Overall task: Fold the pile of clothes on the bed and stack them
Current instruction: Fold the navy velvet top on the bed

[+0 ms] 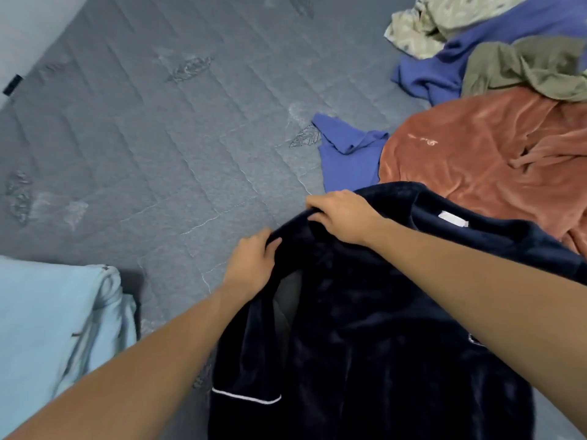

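Grey quilted bed [158, 138], unfolded pile [495, 100] far right. I see left hand [251, 265] and right hand [343, 214] both gripping the navy garment [365, 344].

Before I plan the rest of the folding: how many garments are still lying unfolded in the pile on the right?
4 visible: a rust velvet garment nearest, a blue garment under it, an olive garment on top, and a pale patterned garment farthest. More may be hidden underneath or out of frame.

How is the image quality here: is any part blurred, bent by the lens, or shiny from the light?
Head view: the light blue folded cloth at lower left is smeared by blur; the bed's quilt lines curve toward the edges, as a wide lens bends them; the rust velvet garment shows soft sheen; the navy garment held by both hands is dark, with little detail.
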The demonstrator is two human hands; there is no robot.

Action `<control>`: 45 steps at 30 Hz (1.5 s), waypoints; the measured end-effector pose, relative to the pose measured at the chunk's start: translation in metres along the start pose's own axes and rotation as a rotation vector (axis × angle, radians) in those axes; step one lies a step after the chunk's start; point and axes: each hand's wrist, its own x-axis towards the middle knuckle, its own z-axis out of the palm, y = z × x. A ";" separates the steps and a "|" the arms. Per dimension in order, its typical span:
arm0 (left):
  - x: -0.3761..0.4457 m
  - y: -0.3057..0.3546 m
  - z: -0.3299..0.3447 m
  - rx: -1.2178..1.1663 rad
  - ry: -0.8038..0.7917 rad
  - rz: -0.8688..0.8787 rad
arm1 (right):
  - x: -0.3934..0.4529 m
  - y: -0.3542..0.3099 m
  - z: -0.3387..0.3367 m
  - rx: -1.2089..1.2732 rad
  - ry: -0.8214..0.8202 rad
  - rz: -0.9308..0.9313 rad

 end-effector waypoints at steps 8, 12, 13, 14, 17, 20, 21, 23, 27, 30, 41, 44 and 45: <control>0.058 -0.033 -0.050 -0.413 -0.217 -0.037 | 0.050 -0.003 -0.003 0.048 -0.077 0.034; 0.071 -0.067 -0.067 -0.164 -0.566 -0.121 | 0.069 0.005 0.007 0.038 -0.141 0.057; 0.075 -0.075 -0.071 -0.111 -0.630 -0.139 | 0.073 0.005 0.009 0.032 -0.158 0.069; 0.080 -0.082 -0.075 -0.094 -0.649 -0.147 | 0.077 0.004 0.011 0.027 -0.175 0.083; 0.100 -0.099 -0.086 -0.155 -0.489 -0.149 | 0.090 -0.003 0.019 0.031 -0.220 0.139; 0.121 -0.105 -0.093 -0.293 -0.387 -0.195 | 0.104 -0.017 0.030 0.097 -0.211 0.212; 0.126 -0.106 -0.094 -0.334 -0.401 -0.211 | 0.109 -0.025 0.033 0.155 -0.202 0.230; 0.134 -0.107 -0.093 -0.370 -0.432 -0.226 | 0.121 -0.041 0.039 0.280 -0.191 0.229; 0.148 -0.106 -0.088 -0.322 -0.434 -0.153 | 0.146 -0.058 0.050 0.281 -0.212 0.211; 0.149 -0.111 -0.093 -0.303 -0.554 -0.099 | 0.159 -0.059 0.047 0.248 -0.189 0.274; 0.172 -0.153 -0.143 -0.112 -0.752 -0.175 | 0.171 -0.066 0.048 0.177 -0.220 0.357; 0.165 -0.164 -0.146 -0.198 -0.682 -0.152 | 0.176 -0.079 0.052 0.204 -0.220 0.353; 0.161 -0.167 -0.147 -0.257 -0.650 -0.128 | 0.179 -0.086 0.054 0.231 -0.214 0.336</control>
